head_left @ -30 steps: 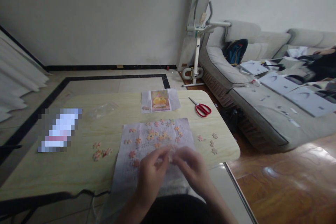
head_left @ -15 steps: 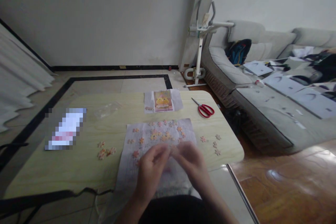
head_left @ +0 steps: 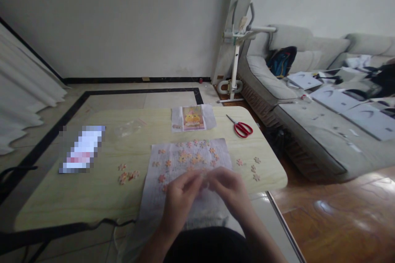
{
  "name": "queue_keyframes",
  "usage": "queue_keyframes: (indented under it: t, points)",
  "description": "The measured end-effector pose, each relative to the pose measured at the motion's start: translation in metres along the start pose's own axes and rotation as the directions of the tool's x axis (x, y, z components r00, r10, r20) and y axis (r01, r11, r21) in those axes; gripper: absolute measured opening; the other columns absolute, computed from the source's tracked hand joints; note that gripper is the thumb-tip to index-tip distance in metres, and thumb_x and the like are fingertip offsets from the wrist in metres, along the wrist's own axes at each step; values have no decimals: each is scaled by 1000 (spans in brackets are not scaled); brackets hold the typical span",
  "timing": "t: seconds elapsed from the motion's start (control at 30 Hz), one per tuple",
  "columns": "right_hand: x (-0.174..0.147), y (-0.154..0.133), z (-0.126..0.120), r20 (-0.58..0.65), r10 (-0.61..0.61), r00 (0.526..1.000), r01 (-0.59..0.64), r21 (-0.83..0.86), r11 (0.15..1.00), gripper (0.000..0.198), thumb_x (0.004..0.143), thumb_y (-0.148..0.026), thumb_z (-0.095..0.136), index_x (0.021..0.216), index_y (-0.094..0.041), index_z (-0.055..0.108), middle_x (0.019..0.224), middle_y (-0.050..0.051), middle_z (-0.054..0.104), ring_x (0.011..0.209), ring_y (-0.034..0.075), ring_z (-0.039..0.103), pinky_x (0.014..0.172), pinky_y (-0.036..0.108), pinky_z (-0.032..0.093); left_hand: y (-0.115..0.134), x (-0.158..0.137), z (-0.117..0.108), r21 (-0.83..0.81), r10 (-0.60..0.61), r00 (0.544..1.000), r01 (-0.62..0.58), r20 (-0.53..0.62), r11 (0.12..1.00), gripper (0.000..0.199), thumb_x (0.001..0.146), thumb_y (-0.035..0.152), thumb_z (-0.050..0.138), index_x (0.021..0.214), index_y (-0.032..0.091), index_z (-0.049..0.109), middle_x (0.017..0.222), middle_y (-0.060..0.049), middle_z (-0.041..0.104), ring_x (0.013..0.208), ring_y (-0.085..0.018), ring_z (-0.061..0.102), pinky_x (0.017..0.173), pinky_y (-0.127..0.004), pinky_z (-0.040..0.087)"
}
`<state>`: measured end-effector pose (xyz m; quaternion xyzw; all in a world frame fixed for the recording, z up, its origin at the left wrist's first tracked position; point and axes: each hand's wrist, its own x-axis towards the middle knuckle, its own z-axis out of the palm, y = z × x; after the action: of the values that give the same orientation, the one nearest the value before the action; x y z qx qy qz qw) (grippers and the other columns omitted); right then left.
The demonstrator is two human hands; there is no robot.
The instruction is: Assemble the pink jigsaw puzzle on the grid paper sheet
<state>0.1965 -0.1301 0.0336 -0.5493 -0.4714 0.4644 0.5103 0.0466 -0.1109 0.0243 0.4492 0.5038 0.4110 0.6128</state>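
Note:
Above a printed paper sheet, my left hand and my right hand meet with fingers pinched together. Between the fingertips is a small pale bit, apparently a puzzle piece, too blurred to make out well. Beyond my hands, several flower-shaped puzzle pieces lie spread on the sheet, with some orange and yellow ones close together near its middle. My hands and forearms hide part of the sheet's near side.
More pieces lie on the table at left and right. Farther back are a chick picture, red-handled scissors, a clear plastic bag and a pixelated phone-like object. A sofa stands at right.
The view has shifted slightly. My two hands stay together over the sheet, fingers still pinched, with the right hand turned a little. The loose pieces lie as before.

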Motion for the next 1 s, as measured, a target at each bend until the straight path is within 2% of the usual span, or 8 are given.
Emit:
queue_keyframes:
  t: [0.13, 0.3, 0.5, 0.67, 0.8, 1.0]
  points:
    - [0, -3, -2, -12, -4, 1000, 4, -40, 999, 11, 79, -28, 70, 74, -19, 70, 70, 1, 69, 66, 16, 64, 64, 28, 52, -1, -1, 1, -57, -25, 1000, 25, 0, 998, 32, 79, 40, 72, 99, 15, 74, 94, -9, 76, 77, -23, 75, 68, -31, 64]
    - [1, -7, -2, 49, 27, 998, -30, 46, 999, 9, 78, -27, 69, 73, -18, 70, 65, 1, 69, 61, 15, 64, 62, 27, 53, -4, -3, 1, -10, 2, 1000, -2, -28, 1000, 32, 79, 41, 72, 98, 15, 73, 91, -9, 76, 81, -23, 74, 67, -28, 63]
    - [1, -7, -3, 98, 25, 995, -28, 33, 999, 9, 80, -26, 67, 75, -19, 70, 70, 1, 72, 66, 16, 68, 65, 28, 55, -2, -3, 0, 6, -12, 1000, 12, -13, 1000, 31, 77, 41, 71, 95, 15, 73, 85, -8, 77, 77, -22, 74, 67, -29, 63]
    - [-1, -6, -8, 82, 37, 996, -31, -73, 997, 8, 81, -26, 67, 78, -18, 70, 69, 0, 69, 65, 15, 66, 64, 27, 54, -2, 0, 1, 70, -26, 999, 28, -30, 997, 37, 68, 46, 76, 90, 15, 72, 78, -7, 76, 72, -24, 74, 66, -32, 63]
    - [-1, -3, -17, 71, 57, 996, -47, -133, 990, 9, 80, -23, 69, 88, -19, 71, 70, -1, 69, 65, 14, 64, 62, 26, 52, -7, 4, 4, 48, -53, 999, 53, -4, 997, 46, 63, 50, 79, 90, 15, 71, 77, -8, 76, 71, -26, 74, 65, -33, 63]
    - [-10, 0, -29, 57, 4, 998, 7, -204, 979, 15, 82, -25, 70, 96, -21, 72, 80, 1, 72, 74, 16, 66, 70, 29, 54, -10, 4, 13, 63, -57, 998, 57, -1, 996, 44, 62, 47, 81, 90, 16, 70, 76, -7, 76, 70, -24, 74, 65, -32, 62]
